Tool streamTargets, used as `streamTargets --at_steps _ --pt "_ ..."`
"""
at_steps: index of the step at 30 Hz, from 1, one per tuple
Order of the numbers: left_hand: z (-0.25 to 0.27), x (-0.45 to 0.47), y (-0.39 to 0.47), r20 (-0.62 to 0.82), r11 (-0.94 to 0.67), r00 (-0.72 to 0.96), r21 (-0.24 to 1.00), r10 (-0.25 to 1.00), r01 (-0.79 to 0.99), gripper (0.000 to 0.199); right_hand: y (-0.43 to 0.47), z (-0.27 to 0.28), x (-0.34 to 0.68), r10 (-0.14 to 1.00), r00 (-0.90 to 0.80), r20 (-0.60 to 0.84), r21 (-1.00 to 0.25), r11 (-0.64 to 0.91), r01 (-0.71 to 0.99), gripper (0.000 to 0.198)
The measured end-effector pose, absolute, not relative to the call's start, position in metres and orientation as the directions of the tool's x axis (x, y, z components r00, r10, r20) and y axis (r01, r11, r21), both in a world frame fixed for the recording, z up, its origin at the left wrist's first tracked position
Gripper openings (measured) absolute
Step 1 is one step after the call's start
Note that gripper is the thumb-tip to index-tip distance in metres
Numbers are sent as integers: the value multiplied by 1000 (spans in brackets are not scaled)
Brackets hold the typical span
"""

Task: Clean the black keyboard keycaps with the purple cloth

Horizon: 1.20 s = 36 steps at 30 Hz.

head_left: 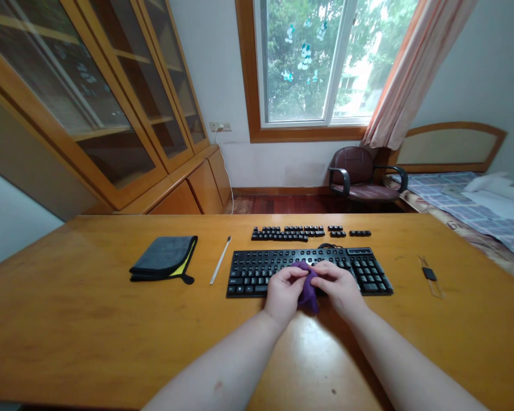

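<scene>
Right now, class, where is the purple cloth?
In the head view, the purple cloth is right of centre, held by the left hand and right hand, over the near edge of the computer keyboard.

Wood desk point(68, 342) under left grip point(284, 291) and right grip point(341, 290), bright glare near side. Far left of left grip: wood cabinet point(177, 197), 3 glass doors. Beyond both: pale wall point(214, 68), daylit window point(300, 103), trees point(278, 34) outside, dark red floor point(278, 204). Beyond right grip, rightward: pink curtain point(405, 68), maroon armchair point(354, 165), bed point(466, 200) with plaid cover.
</scene>
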<state>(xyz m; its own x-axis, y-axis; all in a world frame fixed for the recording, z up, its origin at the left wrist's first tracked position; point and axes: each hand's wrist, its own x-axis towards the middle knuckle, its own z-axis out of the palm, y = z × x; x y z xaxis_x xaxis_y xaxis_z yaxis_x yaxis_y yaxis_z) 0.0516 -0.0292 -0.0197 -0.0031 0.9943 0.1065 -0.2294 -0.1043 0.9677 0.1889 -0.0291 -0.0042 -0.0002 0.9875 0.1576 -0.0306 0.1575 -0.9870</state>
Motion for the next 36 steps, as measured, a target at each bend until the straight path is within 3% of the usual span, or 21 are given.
streamTargets --at_steps 8,14,21,25,29,36 --pt "-21 55 -29 63 -64 -12 956 998 -285 8 -29 -8 191 961 74 267 -963 263 62 7" --pt "-16 58 -30 30 -4 57 914 998 -405 28 -31 -8 188 966 61 249 -962 240 132 10" --pt "-15 50 -25 115 -95 44 942 992 -321 20 -26 -9 193 981 165 99 -994 106 -32 23" --pt "-14 49 -23 79 -61 40 942 996 -329 27 -23 -10 196 979 188 83 -988 106 -116 26" --pt "-16 50 -22 54 -55 -12 936 998 -349 26 -25 -9 192 983 168 70 -989 91 -121 25" --pt "-13 46 -24 75 -54 48 941 996 -334 23 -26 -7 191 989 132 62 -994 73 -86 28"
